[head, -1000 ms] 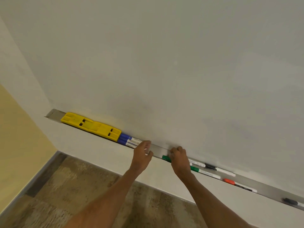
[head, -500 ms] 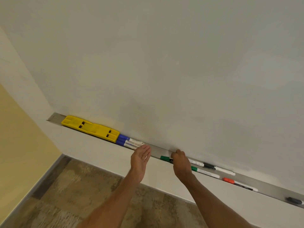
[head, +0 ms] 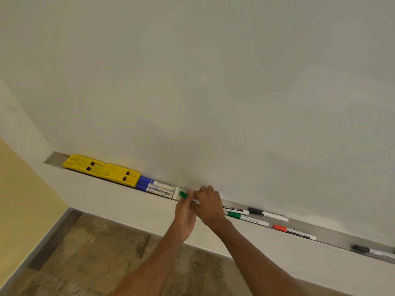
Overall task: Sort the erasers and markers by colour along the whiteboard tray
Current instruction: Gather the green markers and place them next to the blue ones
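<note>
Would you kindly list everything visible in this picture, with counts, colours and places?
Erasers: two, yellow, end to end at the tray's left end.
Blue markers: three, blue caps, side by side just right of the erasers.
Held green marker: one, cap showing at the hands.
Lying green marker: one, right of the hands.
Black markers: two seen clearly, one mid-tray, one far right; another behind the hands, cap hidden.
Red marker: one, toward the right.
Tray: one, metal, under the whiteboard.
Floor: brown, below.
Left hand, right hand: together on the green marker.
</note>
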Motion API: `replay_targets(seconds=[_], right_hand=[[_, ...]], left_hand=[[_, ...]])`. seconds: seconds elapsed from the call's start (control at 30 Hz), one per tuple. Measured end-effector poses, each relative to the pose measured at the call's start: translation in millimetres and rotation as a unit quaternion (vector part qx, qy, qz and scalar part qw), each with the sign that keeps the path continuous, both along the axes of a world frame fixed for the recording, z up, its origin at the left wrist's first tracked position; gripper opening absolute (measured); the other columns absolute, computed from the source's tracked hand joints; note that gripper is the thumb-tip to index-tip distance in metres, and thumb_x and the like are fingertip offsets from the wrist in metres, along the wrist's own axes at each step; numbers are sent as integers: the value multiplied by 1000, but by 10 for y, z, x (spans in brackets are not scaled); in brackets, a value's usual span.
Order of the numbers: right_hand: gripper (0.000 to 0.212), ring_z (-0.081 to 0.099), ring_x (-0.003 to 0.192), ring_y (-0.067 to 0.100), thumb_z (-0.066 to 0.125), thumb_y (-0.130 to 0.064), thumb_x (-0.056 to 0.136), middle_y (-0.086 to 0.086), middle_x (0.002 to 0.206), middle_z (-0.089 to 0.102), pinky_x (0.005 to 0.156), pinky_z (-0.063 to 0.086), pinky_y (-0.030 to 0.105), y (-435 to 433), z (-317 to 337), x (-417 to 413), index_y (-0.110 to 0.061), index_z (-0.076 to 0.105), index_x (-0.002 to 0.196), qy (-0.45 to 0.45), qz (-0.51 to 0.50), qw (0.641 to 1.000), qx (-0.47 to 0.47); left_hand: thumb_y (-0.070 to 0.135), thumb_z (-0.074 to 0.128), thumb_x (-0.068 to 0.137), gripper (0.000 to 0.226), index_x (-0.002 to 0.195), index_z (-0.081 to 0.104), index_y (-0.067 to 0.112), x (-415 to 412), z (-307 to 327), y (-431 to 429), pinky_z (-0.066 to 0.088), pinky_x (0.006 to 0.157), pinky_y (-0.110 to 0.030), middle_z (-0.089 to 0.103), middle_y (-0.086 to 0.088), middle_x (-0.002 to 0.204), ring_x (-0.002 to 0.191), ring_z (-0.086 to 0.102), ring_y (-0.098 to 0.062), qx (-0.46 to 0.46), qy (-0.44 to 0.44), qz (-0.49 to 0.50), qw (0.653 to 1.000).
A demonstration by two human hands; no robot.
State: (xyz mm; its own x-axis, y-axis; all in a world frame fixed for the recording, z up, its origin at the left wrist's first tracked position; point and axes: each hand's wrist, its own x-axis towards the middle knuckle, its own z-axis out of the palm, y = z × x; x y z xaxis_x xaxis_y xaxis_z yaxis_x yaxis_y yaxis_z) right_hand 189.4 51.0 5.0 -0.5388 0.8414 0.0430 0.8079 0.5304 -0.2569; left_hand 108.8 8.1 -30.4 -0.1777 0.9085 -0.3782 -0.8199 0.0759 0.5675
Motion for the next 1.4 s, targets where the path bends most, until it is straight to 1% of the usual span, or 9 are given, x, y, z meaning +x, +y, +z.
replay_targets(seconds=[0.1, 0.2, 0.27, 0.37, 0.47, 0.67, 0.83, 1.13, 1.4], right_hand=[[25, 50, 106, 24, 51, -22, 92, 6, 110, 63, 88, 42, 37, -17, 54, 68, -17, 62, 114, 6, 19, 1000, -15], [26, 51, 106, 25, 52, -22, 92, 8, 109, 64, 90, 45, 41, 5, 101, 288, -19, 66, 114, 39, 10, 998, -56], [26, 50, 109, 26, 54, -23, 91, 9, 111, 64, 92, 44, 41, 41, 103, 516, -15, 66, 113, 49, -27, 996, -75], [23, 51, 111, 27, 56, -19, 91, 9, 114, 61, 92, 45, 39, 87, 55, 923, -12, 62, 112, 3, -79, 993, -82], [21, 51, 109, 27, 55, -19, 91, 9, 115, 59, 90, 47, 40, 98, 2, 1297, -11, 59, 111, -62, -125, 987, -84], [29, 48, 117, 26, 56, -23, 92, 7, 123, 54, 94, 44, 38, 64, -99, 1760, -13, 55, 120, -133, -157, 974, -100], [31, 47, 119, 25, 49, -6, 91, 6, 124, 54, 94, 45, 38, 52, -128, 1867, -15, 55, 120, -152, -148, 974, -83], [37, 55, 111, 26, 41, 3, 87, 5, 116, 61, 88, 48, 38, 60, -107, 1904, -17, 53, 116, -99, -163, 979, -75], [38, 54, 105, 25, 43, 12, 80, 7, 111, 59, 84, 50, 40, 85, -107, 1917, -13, 53, 107, -50, -142, 985, -89]], left_hand=[[26, 44, 99, 37, 123, 55, 1, 123, 22, 21, 51, 89, -37, 62, -18, 112, 105, 62, -28, -30, -13, 10, 999], [21, 49, 97, 23, 109, 63, 8, 196, 39, 39, 54, 79, -32, 65, -12, 105, 93, 66, -22, -65, -33, 41, 997], [17, 50, 96, 18, 104, 63, 8, 251, 33, 43, 50, 87, -34, 64, -12, 113, 106, 62, -25, -80, -65, 60, 993], [12, 52, 94, 25, 116, 57, 0, 342, 12, 35, 46, 99, -40, 60, -19, 124, 117, 58, -31, -96, -104, 74, 987], [9, 55, 93, 35, 125, 52, -3, 450, 13, 4, 48, 93, -39, 62, -20, 123, 113, 61, -30, -110, -104, 68, 986], [8, 56, 92, 36, 126, 52, -2, 673, 23, -48, 48, 92, -38, 64, -19, 121, 110, 63, -27, -120, -86, 69, 987], [2, 58, 89, 36, 124, 53, -2, 780, 20, -67, 49, 90, -38, 68, -17, 108, 101, 66, -25, -112, -92, 66, 987], [1, 57, 89, 34, 124, 56, -1, 837, 20, -117, 50, 87, -34, 64, -19, 121, 110, 64, -24, -113, -63, 49, 990], [7, 63, 88, 34, 121, 60, 0, 885, -33, -132, 50, 90, -34, 68, -15, 116, 107, 65, -20, -128, -17, 29, 991]])
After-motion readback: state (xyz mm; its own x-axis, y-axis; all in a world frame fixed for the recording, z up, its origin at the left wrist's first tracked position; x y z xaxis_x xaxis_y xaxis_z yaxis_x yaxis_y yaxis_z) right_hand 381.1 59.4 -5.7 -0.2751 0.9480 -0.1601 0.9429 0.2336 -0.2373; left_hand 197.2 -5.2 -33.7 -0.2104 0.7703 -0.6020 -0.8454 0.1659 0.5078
